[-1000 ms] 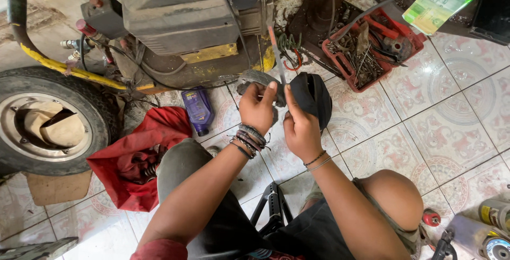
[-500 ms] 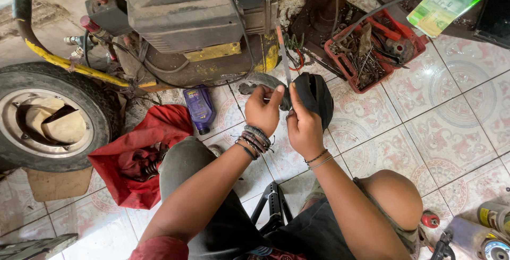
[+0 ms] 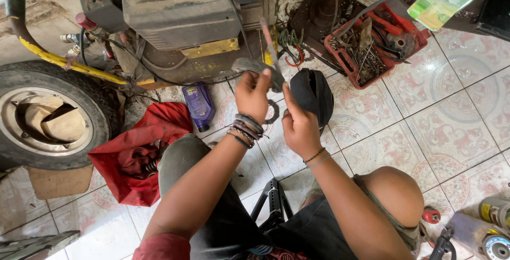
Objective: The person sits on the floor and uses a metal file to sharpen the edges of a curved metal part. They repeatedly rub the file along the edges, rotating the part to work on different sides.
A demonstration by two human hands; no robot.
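Note:
My left hand [image 3: 252, 93] is raised in front of me and pinches a grey, curved, worn strip [image 3: 254, 65] at its top. Beads and bands circle that wrist. Just to the right, my right hand [image 3: 299, 125] grips a black rounded cover-like part [image 3: 314, 93] from below. The two hands are close together and the strip's end reaches toward the black part. A thin rod [image 3: 268, 37] stands upright just behind the strip; I cannot tell whether either hand holds it.
A dark engine unit [image 3: 175, 10] sits ahead, with a tyred wheel [image 3: 53, 87] at left. On the tiled floor lie a red cloth bag [image 3: 133, 154], a purple bottle [image 3: 198, 103] and a red tray of tools [image 3: 372, 47]. A black stand [image 3: 273, 204] is between my knees; cans [image 3: 494, 212] are lower right.
Both hands have risen slightly toward the engine unit, still holding the grey strip and the black part. The view has shifted a little.

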